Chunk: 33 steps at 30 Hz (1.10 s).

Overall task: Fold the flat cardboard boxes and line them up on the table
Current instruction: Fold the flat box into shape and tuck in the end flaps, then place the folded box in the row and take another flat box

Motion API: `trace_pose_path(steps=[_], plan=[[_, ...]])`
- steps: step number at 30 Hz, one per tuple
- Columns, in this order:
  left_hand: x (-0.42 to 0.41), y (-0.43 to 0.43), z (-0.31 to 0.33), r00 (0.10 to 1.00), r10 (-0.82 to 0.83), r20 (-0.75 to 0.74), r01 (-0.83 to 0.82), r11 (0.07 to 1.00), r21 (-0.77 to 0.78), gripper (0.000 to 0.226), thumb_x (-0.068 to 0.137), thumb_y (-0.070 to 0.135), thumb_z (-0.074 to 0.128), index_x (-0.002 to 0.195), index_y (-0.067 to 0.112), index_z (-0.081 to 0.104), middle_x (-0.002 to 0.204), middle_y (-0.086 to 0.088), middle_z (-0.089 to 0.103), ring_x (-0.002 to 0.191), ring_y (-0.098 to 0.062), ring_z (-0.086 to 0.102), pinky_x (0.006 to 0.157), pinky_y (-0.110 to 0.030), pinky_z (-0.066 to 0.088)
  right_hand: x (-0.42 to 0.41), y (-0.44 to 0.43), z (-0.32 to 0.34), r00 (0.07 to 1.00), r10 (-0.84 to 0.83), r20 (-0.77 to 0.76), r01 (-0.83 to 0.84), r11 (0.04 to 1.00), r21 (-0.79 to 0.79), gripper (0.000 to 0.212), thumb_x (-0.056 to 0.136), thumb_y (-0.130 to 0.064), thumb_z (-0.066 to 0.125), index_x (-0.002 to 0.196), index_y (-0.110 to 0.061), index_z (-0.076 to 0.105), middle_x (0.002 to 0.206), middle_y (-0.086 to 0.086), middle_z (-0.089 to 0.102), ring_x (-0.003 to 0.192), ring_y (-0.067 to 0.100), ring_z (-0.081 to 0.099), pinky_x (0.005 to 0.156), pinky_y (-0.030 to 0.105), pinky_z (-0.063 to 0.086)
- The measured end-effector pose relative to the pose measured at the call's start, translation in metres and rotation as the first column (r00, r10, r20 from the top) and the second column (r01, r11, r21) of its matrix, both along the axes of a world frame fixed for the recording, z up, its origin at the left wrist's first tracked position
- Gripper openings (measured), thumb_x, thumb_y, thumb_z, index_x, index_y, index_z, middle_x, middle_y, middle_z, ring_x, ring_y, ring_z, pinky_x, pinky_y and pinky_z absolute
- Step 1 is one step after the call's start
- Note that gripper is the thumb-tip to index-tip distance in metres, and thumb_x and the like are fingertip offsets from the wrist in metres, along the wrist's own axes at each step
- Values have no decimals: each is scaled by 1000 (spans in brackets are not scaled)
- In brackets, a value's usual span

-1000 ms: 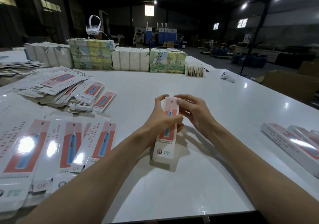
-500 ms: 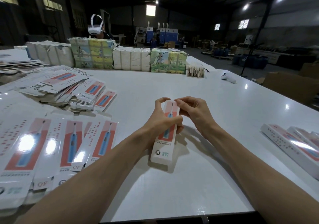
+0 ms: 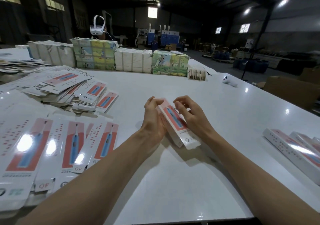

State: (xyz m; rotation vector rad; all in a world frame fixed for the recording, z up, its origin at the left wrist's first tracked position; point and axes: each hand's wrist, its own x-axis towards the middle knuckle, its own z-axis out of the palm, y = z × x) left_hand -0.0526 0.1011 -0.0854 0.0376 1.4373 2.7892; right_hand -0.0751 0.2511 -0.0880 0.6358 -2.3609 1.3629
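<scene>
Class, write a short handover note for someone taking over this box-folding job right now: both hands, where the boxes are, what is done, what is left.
Left hand: grips the box in hand along its left side.
Right hand: curled fingers on that box's top face; blur hides the finer detail.
The box in hand is squared up and tilted, over the middle of the table.
Done: a few finished boxes lie side by side at the right edge.
Left: set this box with that row, then fold the flat boxes spread at the near left and the heap behind them.
</scene>
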Motion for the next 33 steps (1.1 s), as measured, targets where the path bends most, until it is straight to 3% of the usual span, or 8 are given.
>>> trace_pose_path(steps=[3,6,9,12,16,21,24,33], plan=[[6,-6,6,999,-49,22,44,981,190,40,102,29,46,83,25,80,97,-16,61,84,-31,68,93,-51,56,5,-1,-2,999,44,-15,-42,993,114,44,96,-64,53,119,-29,69,116,-12,67,99,3,64,76,17,51],[7,-8,6,999,-48,17,41,956,289,31,99,19,46,122,31,63,125,-19,57,109,-38,63,92,-55,60,7,0,1,999,39,-9,-36,977,208,58,86,-74,61,126,-32,65,118,-14,65,100,3,63,77,16,51],[10,-10,9,994,-105,-32,109,958,265,34,97,11,44,124,28,57,130,-18,55,111,-39,62,85,-55,62,7,2,2,1000,9,-7,-7,973,233,49,88,-59,73,126,-30,64,118,-8,66,98,3,63,75,16,52],[12,-5,9,966,-216,-146,227,972,63,14,99,9,50,104,22,51,123,-19,55,106,-34,69,91,-47,58,10,0,3,994,-107,-15,107,956,273,40,92,-51,70,124,-30,59,116,-1,65,96,7,65,76,22,57],[7,3,4,945,-285,-158,268,956,-123,73,98,18,61,156,44,26,146,-8,52,117,-21,69,92,-35,60,26,0,10,963,-243,-112,268,874,406,42,98,-53,63,126,-24,54,118,2,64,97,22,66,83,46,60],[10,13,-3,957,-289,-34,256,891,-375,65,105,48,57,157,33,19,141,-7,58,107,-18,74,96,-33,60,52,33,14,907,-340,-248,418,669,614,39,104,-48,58,132,-21,57,115,3,65,90,20,65,78,39,61],[11,19,-7,971,-232,-58,147,772,-618,41,107,28,59,138,23,33,117,-9,61,73,-16,76,67,-26,61,74,65,17,835,-490,-251,516,537,667,44,103,-49,59,138,-23,56,118,3,66,95,21,67,81,42,62],[21,20,-17,903,-405,-141,116,547,-829,18,104,13,59,105,21,76,86,-1,75,70,-11,62,75,-31,49,128,144,5,607,-726,-323,595,145,791,40,105,-35,57,139,-18,50,137,4,58,122,22,59,104,41,53]])
